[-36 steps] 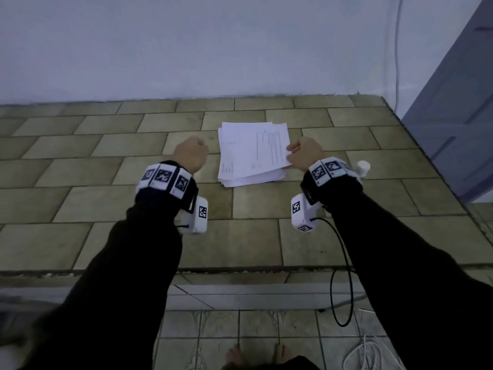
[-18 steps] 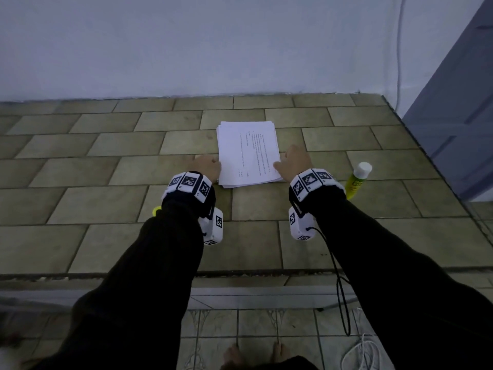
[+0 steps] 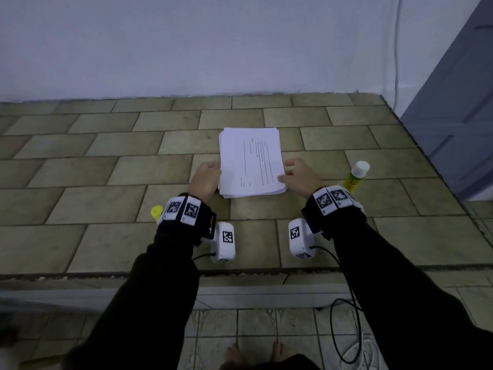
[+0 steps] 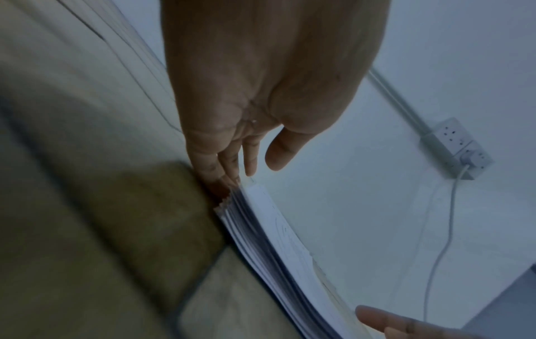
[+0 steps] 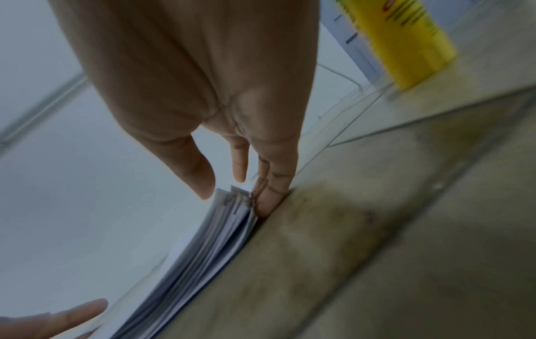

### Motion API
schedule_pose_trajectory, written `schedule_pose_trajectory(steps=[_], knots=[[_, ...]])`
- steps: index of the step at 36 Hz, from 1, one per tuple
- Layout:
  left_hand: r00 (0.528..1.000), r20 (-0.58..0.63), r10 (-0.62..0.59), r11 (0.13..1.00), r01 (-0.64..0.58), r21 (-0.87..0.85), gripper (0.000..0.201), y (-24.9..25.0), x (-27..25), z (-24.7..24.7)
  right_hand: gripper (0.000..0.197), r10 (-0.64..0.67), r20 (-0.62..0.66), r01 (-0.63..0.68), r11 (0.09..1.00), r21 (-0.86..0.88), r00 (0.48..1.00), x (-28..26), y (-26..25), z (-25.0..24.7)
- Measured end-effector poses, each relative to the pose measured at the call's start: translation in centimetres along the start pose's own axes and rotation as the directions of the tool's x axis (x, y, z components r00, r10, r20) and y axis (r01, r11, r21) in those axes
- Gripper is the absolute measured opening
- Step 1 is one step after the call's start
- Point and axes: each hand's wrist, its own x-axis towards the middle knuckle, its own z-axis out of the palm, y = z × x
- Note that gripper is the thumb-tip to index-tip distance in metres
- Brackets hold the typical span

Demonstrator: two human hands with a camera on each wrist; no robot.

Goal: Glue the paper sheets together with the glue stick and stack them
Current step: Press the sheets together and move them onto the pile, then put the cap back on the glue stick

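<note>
1 stack of paper sheets (image 3: pixel 250 161) lies on the tiled ledge (image 3: pixel 106 198); its sheets are too many and too tight to count. 2 hands flank it: 1 left hand (image 3: pixel 204 180) and 1 right hand (image 3: pixel 301 178). 1 glue stick (image 3: pixel 356 177) with a white cap shows, plus 1 small yellow object (image 3: pixel 156 211). 2 wristbands carry markers.
</note>
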Motion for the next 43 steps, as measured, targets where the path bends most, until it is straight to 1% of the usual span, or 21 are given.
schedule_pose_trajectory(steps=[1, 2, 5, 9, 13, 15, 16, 17, 19, 20, 21, 22, 23, 24, 27, 29, 31, 34, 38, 40, 43], knots=[[1.000, -0.006, -0.009, 1.000, 0.009, -0.017, 0.046, -0.6, -0.2, 0.0, 0.050, -0.006, -0.004, 0.006, 1.000, 0.002, 1.000, -0.4, 0.4, 0.0], [1.000, -0.010, -0.029, 0.999, 0.028, -0.033, 0.052, -1.0, -0.6, 0.0, 0.048, -0.011, -0.004, 0.011, 1.000, 0.000, 1.000, -0.8, 0.7, 0.0], [0.998, -0.056, -0.024, 0.998, 0.021, -0.059, 0.033, -2.4, -1.4, 0.2, 0.046, -0.014, -0.015, 0.014, 1.000, -0.002, 1.000, -1.9, 1.5, 0.1], [0.996, -0.088, -0.001, 1.000, -0.002, -0.030, 0.024, -3.1, -2.1, 0.3, 0.041, -0.011, -0.037, 0.012, 1.000, 0.009, 0.999, -3.2, 1.9, 0.2], [0.997, -0.081, -0.017, 0.999, 0.014, -0.033, 0.021, -3.4, -1.9, 0.0, 0.039, -0.049, -0.041, 0.047, 0.998, -0.042, 0.998, -4.0, 1.4, 0.1], [0.997, -0.075, -0.020, 0.998, 0.016, -0.057, 0.024, -3.3, -2.1, 0.0, 0.039, -0.127, -0.106, 0.119, 0.989, -0.084, 0.986, -4.5, 0.7, -0.2], [0.997, -0.071, -0.024, 0.997, 0.019, -0.073, 0.027, -3.2, -2.2, -0.1, 0.038, -0.200, -0.172, 0.183, 0.977, -0.110, 0.965, -4.8, 0.4, -0.6], [0.997, -0.073, -0.021, 0.996, 0.015, -0.083, 0.028, -3.3, -2.2, -0.1, 0.036, -0.291, -0.249, 0.261, 0.954, -0.146, 0.924, -5.2, 0.1, -1.1], [0.997, -0.077, -0.011, 0.996, 0.005, -0.085, 0.022, -3.2, -2.4, -0.1, 0.035, -0.463, -0.401, 0.397, 0.886, -0.240, 0.791, -5.8, -0.3, -2.6], [0.997, -0.077, -0.009, 0.996, 0.002, -0.088, 0.020, -3.2, -2.5, -0.2, 0.037, -0.514, -0.464, 0.427, 0.858, -0.286, 0.722, -5.9, -0.2, -3.4], [0.997, -0.076, -0.006, 0.996, -0.001, -0.094, 0.018, -3.3, -2.4, -0.2, 0.042, -0.531, -0.519, 0.418, 0.847, -0.328, 0.670, -5.8, 0.1, -4.2], [0.998, -0.069, -0.010, 0.995, 0.003, -0.103, 0.017, -3.3, -2.4, -0.2, 0.050, -0.519, -0.567, 0.374, 0.855, -0.361, 0.639, -5.8, 0.5, -5.0], [0.998, -0.064, -0.009, 0.993, 0.002, -0.118, 0.017, -3.3, -2.4, -0.2, 0.058, -0.482, -0.605, 0.312, 0.875, -0.371, 0.633, -5.6, 1.1, -5.8], [0.998, -0.059, -0.009, 0.991, 0.001, -0.130, 0.017, -3.2, -2.5, -0.3, 0.067, -0.425, -0.627, 0.253, 0.903, -0.348, 0.653, -5.6, 1.6, -6.5], [0.998, -0.060, -0.004, 0.992, -0.004, -0.130, 0.021, -3.3, -2.5, -0.3, 0.086, -0.192, -0.584, 0.120, 0.980, -0.159, 0.789, -5.4, 3.4, -7.9], [0.998, -0.060, -0.005, 0.992, -0.003, -0.123, 0.021, -3.4, -2.4, -0.3, 0.087, -0.034, -0.513, 0.036, 0.999, -0.006, 0.858, -5.5, 4.2, -8.3], [0.998, -0.054, -0.007, 0.992, 0.000, -0.124, 0.019, -3.4, -2.3, -0.4, 0.080, 0.048, -0.448, -0.030, 0.998, 0.047, 0.893, -5.6, 5.2, -8.4], [0.999, -0.034, -0.018, 0.991, 0.014, -0.132, 0.025, -3.2, -2.4, -0.5, 0.061, 0.077, -0.403, -0.106, 0.993, -0.050, 0.912, -5.7, 6.2, -8.1], [0.999, -0.017, -0.030, 0.987, 0.027, -0.159, 0.019, -2.7, -2.6, -0.8, 0.045, 0.031, -0.403, -0.087, 0.989, -0.120, 0.915, -5.5, 6.8, -7.9], [0.998, -0.050, -0.023, 0.986, 0.014, -0.167, 0.018, -2.2, -2.9, -1.0, 0.043, 0.003, -0.401, -0.061, 0.989, -0.134, 0.916, -5.5, 6.7, -7.9], [0.984, -0.160, 0.079, 0.993, -0.092, -0.077, 0.032, -1.4, -3.2, -1.4, 0.040, -0.070, -0.389, 0.000, 0.984, -0.176, 0.919, -5.4, 5.9, -7.9]])
